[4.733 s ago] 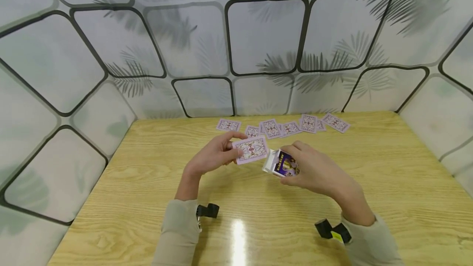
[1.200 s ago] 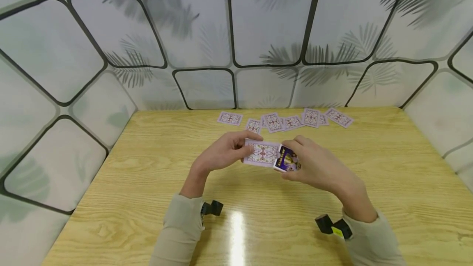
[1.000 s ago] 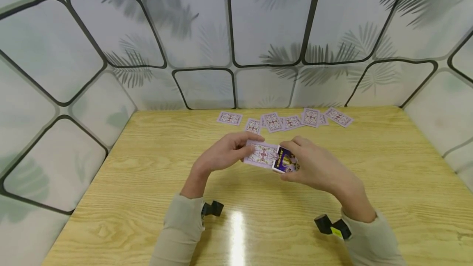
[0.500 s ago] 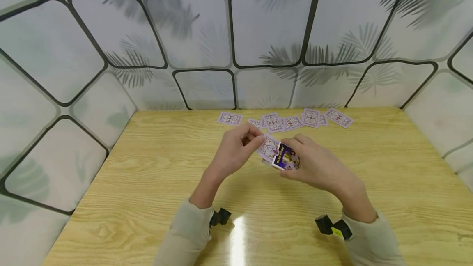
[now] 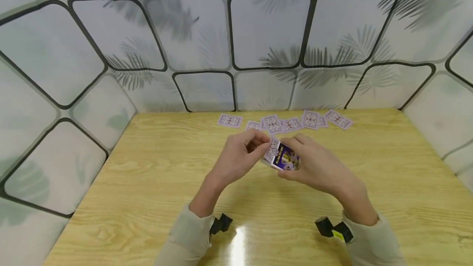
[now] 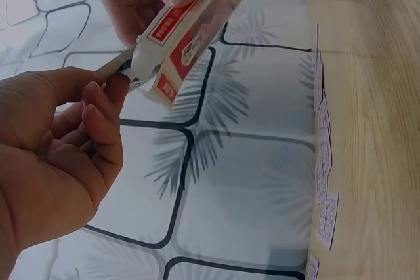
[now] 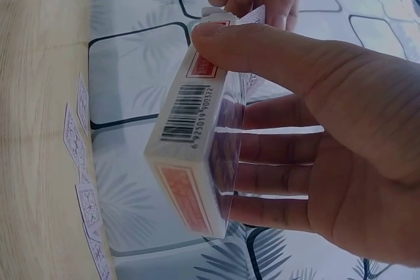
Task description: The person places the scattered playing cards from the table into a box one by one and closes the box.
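Note:
My right hand (image 5: 319, 167) grips a white, red and purple playing-card box (image 5: 286, 158), thumb on one narrow side and fingers on the other. The right wrist view shows the barcode side of that box (image 7: 190, 116). From its open mouth, facing left, stick out purple-patterned playing cards (image 5: 272, 149). My left hand (image 5: 240, 156) pinches the cards' outer end between thumb and index finger, close to the mouth; its other fingers are curled in, as the left hand (image 6: 62, 155) shows in the left wrist view. How many cards it pinches cannot be told.
Several face-down playing cards (image 5: 272, 124) lie in a loose, partly overlapping row along the back of the wooden table (image 5: 148, 184). One card (image 5: 230, 120) lies apart at the row's left end. A patterned cloth wall (image 5: 269, 32) rises behind the table.
The cards in my left hand were outside the box; now they are partly inside it. My left hand has shifted right and turned, now pinching their end. The right hand keeps the box nearly still.

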A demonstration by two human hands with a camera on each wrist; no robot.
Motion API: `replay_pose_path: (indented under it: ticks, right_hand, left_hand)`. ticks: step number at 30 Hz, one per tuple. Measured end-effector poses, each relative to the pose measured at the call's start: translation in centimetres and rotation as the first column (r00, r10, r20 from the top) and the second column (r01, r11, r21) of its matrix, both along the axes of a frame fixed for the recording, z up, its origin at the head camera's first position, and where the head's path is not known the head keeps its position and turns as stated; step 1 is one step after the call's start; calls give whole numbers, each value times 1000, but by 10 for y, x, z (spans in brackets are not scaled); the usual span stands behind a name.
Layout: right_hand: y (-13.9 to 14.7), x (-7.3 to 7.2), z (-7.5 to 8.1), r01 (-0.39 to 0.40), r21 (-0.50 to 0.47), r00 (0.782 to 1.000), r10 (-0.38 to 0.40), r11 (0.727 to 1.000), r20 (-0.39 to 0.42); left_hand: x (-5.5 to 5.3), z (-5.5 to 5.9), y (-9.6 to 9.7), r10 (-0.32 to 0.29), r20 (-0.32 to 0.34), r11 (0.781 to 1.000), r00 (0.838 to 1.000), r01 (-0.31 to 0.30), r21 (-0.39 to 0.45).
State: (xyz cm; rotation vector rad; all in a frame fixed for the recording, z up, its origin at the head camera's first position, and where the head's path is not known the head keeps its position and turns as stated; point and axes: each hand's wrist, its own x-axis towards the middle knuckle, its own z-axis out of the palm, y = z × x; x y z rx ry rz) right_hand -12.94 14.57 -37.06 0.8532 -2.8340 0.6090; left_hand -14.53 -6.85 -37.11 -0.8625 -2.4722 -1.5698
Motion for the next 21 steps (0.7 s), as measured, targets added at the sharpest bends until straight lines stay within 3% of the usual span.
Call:
replay_pose_path:
  ticks: [9,12,15,17,18,21]
  right_hand:
    - [-1,2,3,11,-5,1000,-11,1000,-18]
    - [1,2,4,14,-6,999,-14,1000,-31]
    - [1,2,5,7,-11,998,-8,1000,-57]
    - [1,1,4,-3,-14,997,2,1000,-75]
    - [1,1,3,-10,-17,996,9,1000,-84]
    - [1,-1,2,-30,-29,994,26,999,-108]
  left_hand:
    - [6,4,7,28,-38,998,999,-30,-46]
    - [7,5,11,11,-63,993,998,-19,-115]
    - [9,6,15,22,-144,974,989,-54,-221]
    - [13,6,18,36,-257,943,966,-118,-310]
    - [16,6,19,39,-328,920,944,-162,-358]
    - [26,6,26,19,-522,825,853,-308,-473]
